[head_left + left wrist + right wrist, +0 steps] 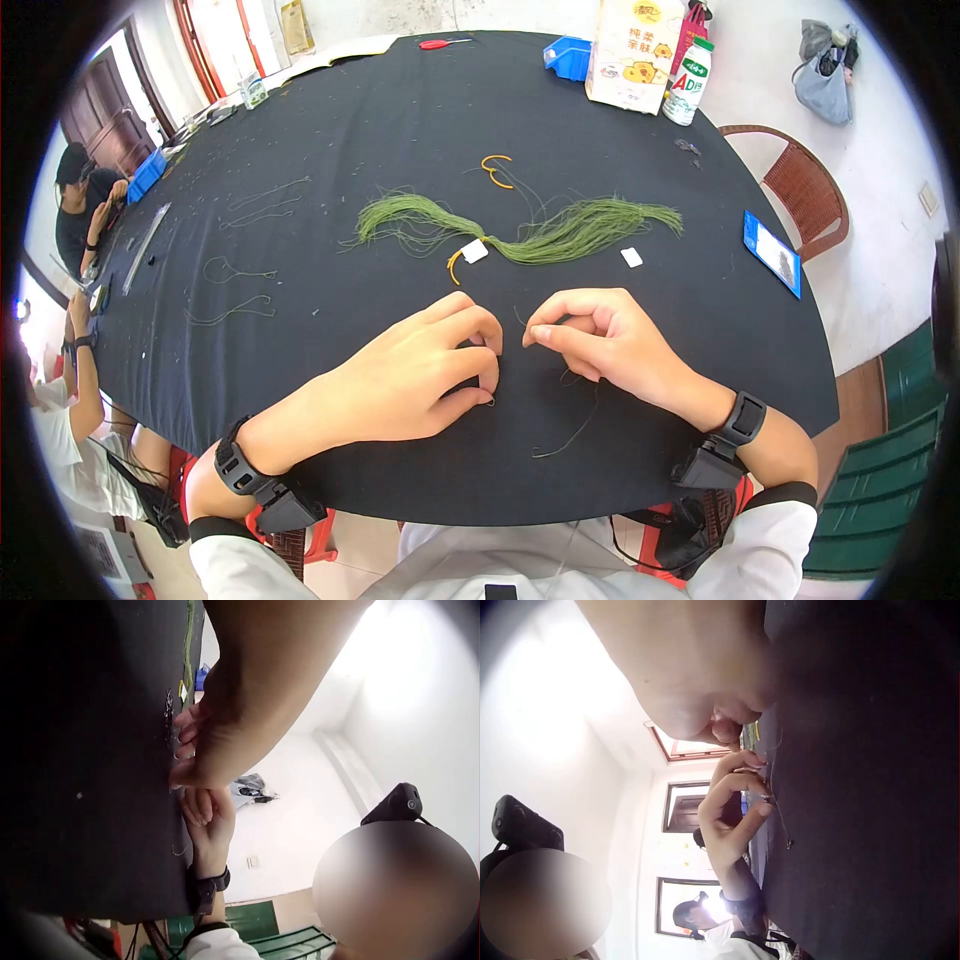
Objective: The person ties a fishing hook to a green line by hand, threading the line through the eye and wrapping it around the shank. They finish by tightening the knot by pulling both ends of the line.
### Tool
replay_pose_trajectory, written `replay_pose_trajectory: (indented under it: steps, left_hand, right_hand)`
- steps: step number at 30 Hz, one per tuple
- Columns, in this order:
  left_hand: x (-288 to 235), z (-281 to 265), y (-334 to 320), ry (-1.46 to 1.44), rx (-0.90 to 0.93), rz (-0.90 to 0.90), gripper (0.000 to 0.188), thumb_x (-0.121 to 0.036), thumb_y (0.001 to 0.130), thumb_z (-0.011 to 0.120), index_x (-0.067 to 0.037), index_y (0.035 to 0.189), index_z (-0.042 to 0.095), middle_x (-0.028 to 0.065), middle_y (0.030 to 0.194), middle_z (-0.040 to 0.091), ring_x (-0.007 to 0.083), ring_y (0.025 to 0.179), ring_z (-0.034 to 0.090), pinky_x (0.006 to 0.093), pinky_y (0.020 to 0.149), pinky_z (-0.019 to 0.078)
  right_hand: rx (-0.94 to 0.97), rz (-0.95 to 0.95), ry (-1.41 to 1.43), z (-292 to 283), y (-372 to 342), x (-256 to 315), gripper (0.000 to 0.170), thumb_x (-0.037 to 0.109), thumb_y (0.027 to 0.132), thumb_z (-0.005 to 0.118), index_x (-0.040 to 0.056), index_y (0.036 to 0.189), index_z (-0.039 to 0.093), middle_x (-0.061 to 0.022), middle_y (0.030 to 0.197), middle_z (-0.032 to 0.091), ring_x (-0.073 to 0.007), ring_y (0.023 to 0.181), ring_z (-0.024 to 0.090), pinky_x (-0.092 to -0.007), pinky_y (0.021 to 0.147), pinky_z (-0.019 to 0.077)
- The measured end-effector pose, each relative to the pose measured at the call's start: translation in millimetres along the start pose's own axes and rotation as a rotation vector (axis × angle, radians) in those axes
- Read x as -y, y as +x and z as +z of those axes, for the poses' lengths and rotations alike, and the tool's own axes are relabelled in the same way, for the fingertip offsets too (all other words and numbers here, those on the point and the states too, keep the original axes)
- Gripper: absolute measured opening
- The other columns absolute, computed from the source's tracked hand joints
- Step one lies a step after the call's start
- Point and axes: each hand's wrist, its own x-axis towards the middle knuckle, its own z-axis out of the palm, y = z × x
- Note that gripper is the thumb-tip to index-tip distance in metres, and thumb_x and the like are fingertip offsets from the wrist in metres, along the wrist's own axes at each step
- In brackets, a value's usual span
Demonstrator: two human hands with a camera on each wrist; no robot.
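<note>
In the head view a thin green cord [580, 431] trails on the black cloth below the right hand [625, 345], whose thumb and index finger pinch its upper part. The left hand [425, 365] is to the left, fingers curled down, with a tiny bit of cord at its thumb tip; in the right wrist view the left hand [731, 806] pinches a thin cord end between thumb and index finger. Beyond the hands lies a green cord bundle [590, 228], bound near its middle, with a white tag [474, 251] beside the binding.
Loose cord pieces [235, 312] lie at the left. Yellow curved pieces [496, 172], a white square [631, 258] and a blue packet [771, 254] are on the black table [330, 390]. A blue bin [568, 58], paper bag [632, 50] and bottle [689, 84] stand at the back.
</note>
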Motion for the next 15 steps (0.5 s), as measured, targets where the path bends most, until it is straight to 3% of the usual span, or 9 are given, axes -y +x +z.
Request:
replay_pose_trajectory:
  steps: [6, 9, 11, 12, 15]
  left_hand:
    - [-2, 2, 1, 0.042, 0.004, 0.040, 0.014, -0.004, 0.072, 0.069, -0.006, 0.080, 0.059, 0.0086, 0.101, 0.053, 0.0269, 0.095, 0.050, 0.0355, 0.083, 0.0439]
    - [-2, 3, 5, -0.114, -0.131, -0.026, 0.013, -0.003, 0.074, 0.067, -0.006, 0.083, 0.057, 0.0088, 0.103, 0.053, 0.0255, 0.099, 0.050, 0.0355, 0.087, 0.0413]
    - [-5, 1, 5, -0.325, -0.258, -0.113, 0.011, -0.005, 0.079, 0.065, -0.006, 0.086, 0.056, 0.0088, 0.107, 0.051, 0.0216, 0.105, 0.049, 0.0345, 0.093, 0.0366]
    - [-3, 2, 3, -0.491, -0.255, -0.153, 0.005, -0.007, 0.086, 0.060, -0.006, 0.088, 0.056, 0.0083, 0.112, 0.049, 0.0166, 0.110, 0.046, 0.0331, 0.096, 0.0333]
    - [-7, 11, 3, -0.861, -0.287, -0.186, 0.006, -0.009, 0.090, 0.057, -0.005, 0.092, 0.054, 0.0075, 0.115, 0.047, 0.0141, 0.110, 0.044, 0.0329, 0.097, 0.0317]
  right_hand:
    - [0.011, 0.015, -0.007, 0, 0, 1, 0.014, 0.014, 0.091, 0.057, 0.0019, 0.091, 0.064, 0.0057, 0.054, 0.050, -0.0007, 0.044, 0.037, -0.0200, 0.040, 0.0251]
    - [0.027, 0.015, 0.017, 1, -1, 1, 0.014, 0.015, 0.091, 0.058, 0.0019, 0.094, 0.065, 0.0053, 0.055, 0.051, -0.0008, 0.045, 0.038, -0.0197, 0.040, 0.0252]
    - [0.033, 0.012, 0.077, 5, -4, 2, 0.015, 0.015, 0.091, 0.059, 0.0021, 0.097, 0.065, 0.0046, 0.057, 0.053, -0.0010, 0.045, 0.039, -0.0195, 0.041, 0.0256]
    - [0.035, 0.011, 0.123, 9, -6, 4, 0.016, 0.015, 0.091, 0.060, 0.0022, 0.098, 0.066, 0.0040, 0.058, 0.054, -0.0012, 0.045, 0.040, -0.0194, 0.041, 0.0259]
    - [0.036, 0.017, 0.255, 21, -12, 7, 0.019, 0.014, 0.090, 0.062, 0.0019, 0.104, 0.067, 0.0018, 0.063, 0.058, -0.0025, 0.046, 0.044, -0.0192, 0.042, 0.0301]
